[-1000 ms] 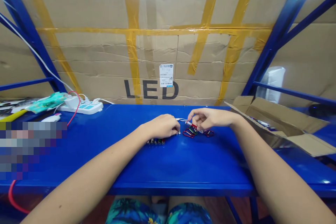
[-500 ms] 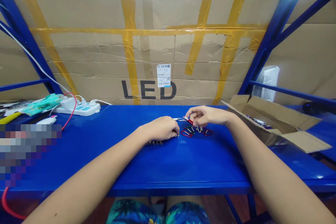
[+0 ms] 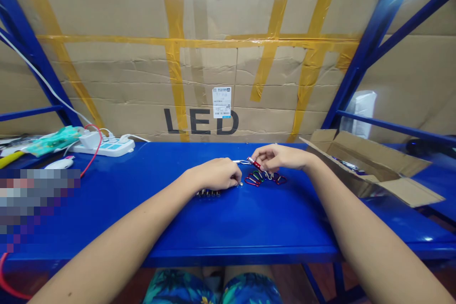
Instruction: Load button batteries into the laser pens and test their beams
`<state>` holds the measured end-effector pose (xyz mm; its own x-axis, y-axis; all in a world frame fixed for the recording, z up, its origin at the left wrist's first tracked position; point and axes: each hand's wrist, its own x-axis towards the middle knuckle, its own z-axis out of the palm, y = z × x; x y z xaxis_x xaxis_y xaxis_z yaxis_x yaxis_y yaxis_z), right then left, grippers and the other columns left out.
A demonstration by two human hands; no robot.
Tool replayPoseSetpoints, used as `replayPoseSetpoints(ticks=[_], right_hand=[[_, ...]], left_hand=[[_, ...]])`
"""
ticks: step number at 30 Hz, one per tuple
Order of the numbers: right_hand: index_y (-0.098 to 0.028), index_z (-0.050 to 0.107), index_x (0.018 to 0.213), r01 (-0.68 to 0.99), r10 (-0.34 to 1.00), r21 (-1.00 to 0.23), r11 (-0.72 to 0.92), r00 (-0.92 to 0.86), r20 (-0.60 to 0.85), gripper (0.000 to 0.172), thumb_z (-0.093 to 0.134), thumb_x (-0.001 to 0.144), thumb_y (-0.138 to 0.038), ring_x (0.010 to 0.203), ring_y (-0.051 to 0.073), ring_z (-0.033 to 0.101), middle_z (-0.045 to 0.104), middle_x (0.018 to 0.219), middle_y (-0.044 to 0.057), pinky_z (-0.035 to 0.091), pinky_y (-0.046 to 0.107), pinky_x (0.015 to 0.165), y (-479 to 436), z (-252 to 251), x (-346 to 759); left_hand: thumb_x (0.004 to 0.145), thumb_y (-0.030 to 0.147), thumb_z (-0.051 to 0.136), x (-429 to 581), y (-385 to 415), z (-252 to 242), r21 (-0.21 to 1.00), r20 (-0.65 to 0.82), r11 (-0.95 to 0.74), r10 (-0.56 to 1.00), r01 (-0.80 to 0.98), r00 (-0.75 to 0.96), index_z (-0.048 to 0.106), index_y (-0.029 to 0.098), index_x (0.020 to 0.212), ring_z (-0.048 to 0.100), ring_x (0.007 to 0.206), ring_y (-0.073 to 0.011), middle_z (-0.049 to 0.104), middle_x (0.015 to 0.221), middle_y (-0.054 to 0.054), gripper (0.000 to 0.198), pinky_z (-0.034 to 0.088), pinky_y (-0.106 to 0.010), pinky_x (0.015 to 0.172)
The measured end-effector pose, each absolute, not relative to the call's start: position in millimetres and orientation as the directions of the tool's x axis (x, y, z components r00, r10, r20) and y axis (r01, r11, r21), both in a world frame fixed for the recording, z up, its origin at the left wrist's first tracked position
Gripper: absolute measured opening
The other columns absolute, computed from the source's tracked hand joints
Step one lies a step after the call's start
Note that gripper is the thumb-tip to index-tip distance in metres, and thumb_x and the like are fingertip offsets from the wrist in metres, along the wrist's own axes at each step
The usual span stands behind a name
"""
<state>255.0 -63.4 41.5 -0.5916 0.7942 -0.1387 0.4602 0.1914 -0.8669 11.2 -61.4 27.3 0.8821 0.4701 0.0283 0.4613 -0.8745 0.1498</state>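
Observation:
Between the curled fingers of my right hand [image 3: 272, 157] is a small red and silver tube [image 3: 255, 163], shaped like a mini flashlight and tilted. Its silver end points up and left. My left hand [image 3: 221, 173] is lowered to the table with its fingertips closed together; what they pinch is hidden. Tiny silver pieces [image 3: 241, 184] lie just right of those fingertips. Several coloured carabiners [image 3: 252, 179] are fanned out below my right hand. A row of small dark and silver cylinders [image 3: 208, 193] is partly covered by my left hand. Behind the hands lies a slim silvery item [image 3: 241, 162].
An open cardboard box [image 3: 366, 161] with shiny items inside stands on the right. At the left are a white power strip [image 3: 116, 147], cables and a green plastic package [image 3: 55, 141]. A large taped carton [image 3: 142, 71] walls off the back of the blue table [image 3: 249, 228].
My left fingertips have drawn slightly left, and the tiny silver pieces beside them now show more. My right hand keeps hold of the red tube, nearly unmoved. The view has shifted a little.

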Motion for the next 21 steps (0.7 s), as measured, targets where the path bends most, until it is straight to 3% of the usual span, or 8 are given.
replayPoseSetpoints(ticks=[4,8,11,15,21], right_hand=[[-0.016,0.065,0.096,0.483,0.800,-0.853,0.198,-0.582,-0.144,0.031,0.062,0.065,-0.019,0.059,0.009,0.049,0.058,0.072,-0.002,0.037,0.022,0.051,-65,43,255],[-0.016,0.063,0.080,0.490,0.781,-0.833,0.257,-0.613,-0.119,0.015,0.060,0.067,-0.021,0.057,0.009,0.045,0.053,0.066,-0.003,0.036,0.022,0.051,-66,43,254],[-0.016,0.059,0.074,0.494,0.759,-0.815,0.303,-0.643,-0.107,0.008,0.058,0.067,-0.020,0.058,0.010,0.045,0.053,0.066,-0.002,0.036,0.023,0.052,-67,43,250],[-0.016,0.061,0.078,0.526,0.752,-0.787,0.324,-0.648,-0.123,0.014,0.055,0.065,-0.017,0.056,0.009,0.045,0.054,0.064,-0.003,0.035,0.022,0.051,-67,43,243],[-0.017,0.063,0.084,0.501,0.762,-0.803,0.322,-0.641,-0.094,0.020,0.056,0.065,-0.015,0.067,0.012,0.055,0.064,0.079,0.001,0.040,0.023,0.057,-67,40,239]], left_hand=[[0.077,0.023,0.061,12,-66,30,0.112,0.024,-0.838,0.539,0.533,0.842,0.071,0.020,0.081,0.059,0.067,-0.0156,0.068,0.074,-0.005,0.011,0.038,-0.027,0.062],[0.074,0.019,0.062,14,-67,28,0.035,0.023,-0.815,0.579,0.578,0.815,0.065,0.018,0.068,0.054,0.061,-0.0148,0.064,0.067,-0.004,0.007,0.037,-0.028,0.060],[0.075,0.020,0.062,13,-65,27,0.036,-0.006,-0.813,0.581,0.581,0.814,0.064,0.018,0.070,0.053,0.061,-0.0153,0.065,0.070,-0.005,0.005,0.035,-0.028,0.058],[0.077,0.022,0.061,13,-65,27,0.072,-0.044,-0.792,0.604,0.606,0.796,0.066,0.019,0.077,0.056,0.065,-0.0164,0.067,0.076,-0.006,0.006,0.036,-0.027,0.058],[0.073,0.022,0.059,17,-69,31,0.027,-0.048,-0.806,0.590,0.592,0.806,0.063,0.019,0.069,0.055,0.067,-0.0176,0.066,0.071,-0.004,0.006,0.038,-0.030,0.065]])
